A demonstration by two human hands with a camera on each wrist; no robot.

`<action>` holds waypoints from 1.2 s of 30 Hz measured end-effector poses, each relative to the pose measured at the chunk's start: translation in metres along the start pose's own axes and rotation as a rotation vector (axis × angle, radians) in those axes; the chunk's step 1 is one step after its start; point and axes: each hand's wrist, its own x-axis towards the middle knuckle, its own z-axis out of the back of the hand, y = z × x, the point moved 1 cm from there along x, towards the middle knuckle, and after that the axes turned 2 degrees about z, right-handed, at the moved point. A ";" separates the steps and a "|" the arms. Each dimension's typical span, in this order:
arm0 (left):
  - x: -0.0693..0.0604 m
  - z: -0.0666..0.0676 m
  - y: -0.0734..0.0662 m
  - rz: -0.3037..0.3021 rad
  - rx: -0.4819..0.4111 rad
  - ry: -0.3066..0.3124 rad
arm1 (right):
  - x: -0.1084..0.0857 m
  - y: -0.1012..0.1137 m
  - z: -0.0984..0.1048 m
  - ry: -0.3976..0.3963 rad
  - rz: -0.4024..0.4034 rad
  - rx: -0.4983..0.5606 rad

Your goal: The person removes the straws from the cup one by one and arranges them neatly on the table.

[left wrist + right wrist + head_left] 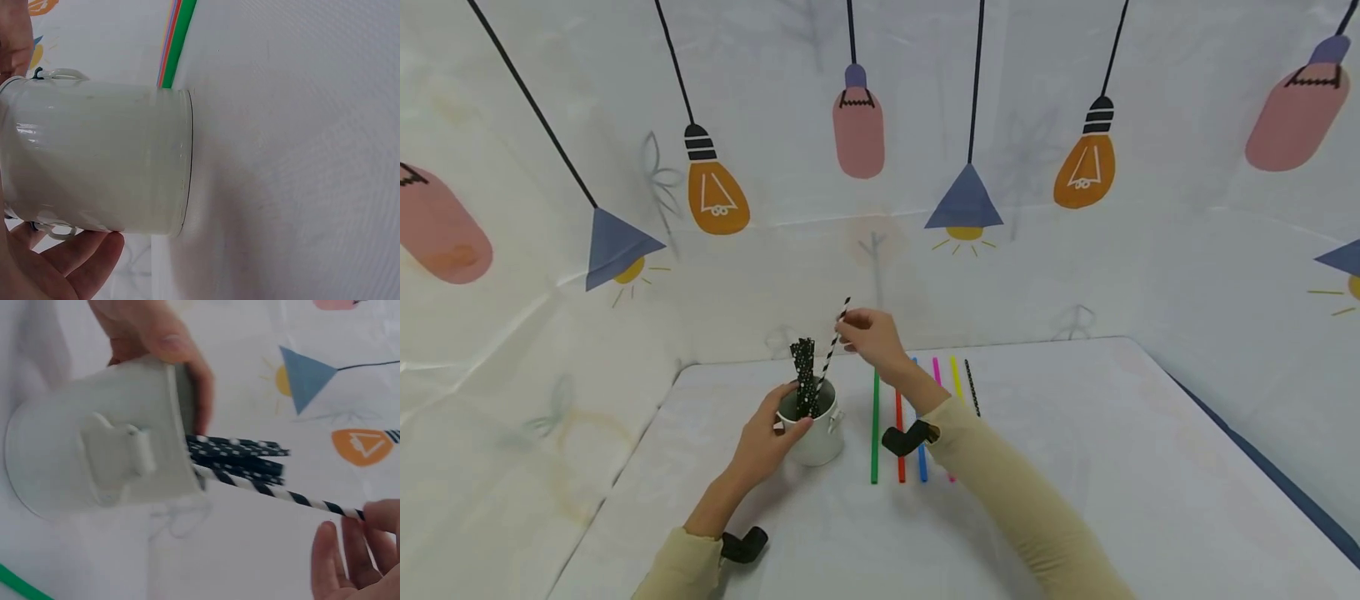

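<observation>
A white metal bucket [815, 446] stands on the table, holding several black dotted straws [803, 371]. My left hand [762, 442] grips the bucket from its left side, thumb at the near rim and fingers round the far side. Between the thumb and fingers of my right hand [874, 337] is the upper end of a black-and-white striped straw [830, 354]; its lower end is inside the bucket. In the right wrist view the striped straw [278, 492] slants out of the bucket [94, 444] beside the dotted ones [240, 456].
To the right of the bucket, straws lie in a row: green [875, 433], red [901, 417], blue [922, 467], pink [937, 371], yellow [956, 379] and one black dotted [972, 387]. My right forearm covers part of them. Behind the table [1112, 467] hangs a sheet printed with lamps.
</observation>
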 end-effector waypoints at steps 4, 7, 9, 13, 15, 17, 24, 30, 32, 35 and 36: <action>0.001 0.000 0.000 -0.007 -0.001 0.009 | 0.004 0.021 0.025 -0.133 0.073 0.161; 0.001 0.000 -0.001 -0.013 -0.004 0.018 | 0.006 0.031 0.049 -0.204 0.096 0.191; 0.001 0.000 -0.001 -0.023 -0.009 0.021 | 0.007 0.033 0.066 -0.222 0.093 0.159; 0.001 -0.001 0.000 -0.031 -0.024 0.027 | 0.006 0.029 0.101 -0.225 0.066 0.063; 0.001 0.000 0.001 -0.034 -0.017 0.023 | 0.004 0.024 0.117 -0.222 0.060 0.021; 0.001 0.000 0.001 -0.037 -0.011 0.017 | 0.002 0.018 0.132 -0.224 0.063 -0.020; 0.001 0.002 0.002 -0.052 0.002 -0.012 | -0.006 -0.009 0.178 -0.249 0.040 -0.156; 0.000 0.002 0.003 -0.039 -0.006 0.002 | -0.012 -0.023 0.204 -0.234 -0.031 -0.240; 0.000 0.001 0.004 -0.037 -0.011 0.002 | -0.013 -0.027 0.211 -0.224 -0.054 -0.253; 0.000 0.001 0.004 -0.040 -0.012 -0.003 | -0.016 -0.032 0.219 -0.213 -0.082 -0.261; 0.001 0.001 0.004 -0.040 -0.011 -0.005 | -0.017 -0.034 0.221 -0.208 -0.092 -0.255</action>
